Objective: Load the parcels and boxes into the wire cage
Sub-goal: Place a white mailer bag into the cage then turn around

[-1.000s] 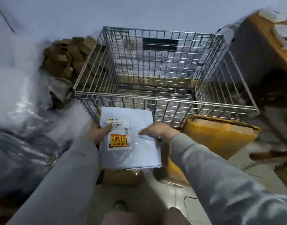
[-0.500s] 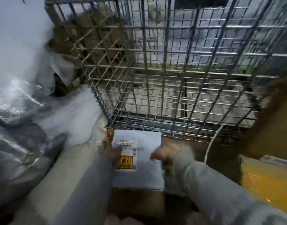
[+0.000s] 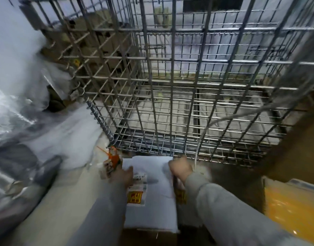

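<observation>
Nearest the camera, both hands hold a flat white parcel [image 3: 152, 192] low down, just in front of the wire cage [image 3: 188, 86]. The left hand [image 3: 123, 176] grips the parcel's left edge beside its printed label, with the thumb lying over the top face. The right hand [image 3: 180, 168] clamps the far right corner, fingers curled round the edge, its knuckles almost at the cage's bottom front rail. The hands are apart, one on each side of the parcel, which lies roughly level and sits over a brown cardboard box [image 3: 152, 237] right under it.

To the right of the parcel, and in front of the cage's right corner, is a yellow padded package [image 3: 291, 210], not yet loaded. To the left of the cage lies a heap of shiny plastic sacks [image 3: 19, 139], and an orange tag [image 3: 113, 157] hangs at the cage's near left corner.

Through the front mesh, the cage floor looks bare; I see no parcel resting inside, though blur makes the far corners uncertain. Beyond the cage's left wall, brown cartons [image 3: 92, 47] are stacked outside it.

By this showing the loading has scarcely begun: the white parcel is outside the cage and below its rim, and would have to be lifted over the top. The yellow package, the box beneath and likely the cartons remain.
</observation>
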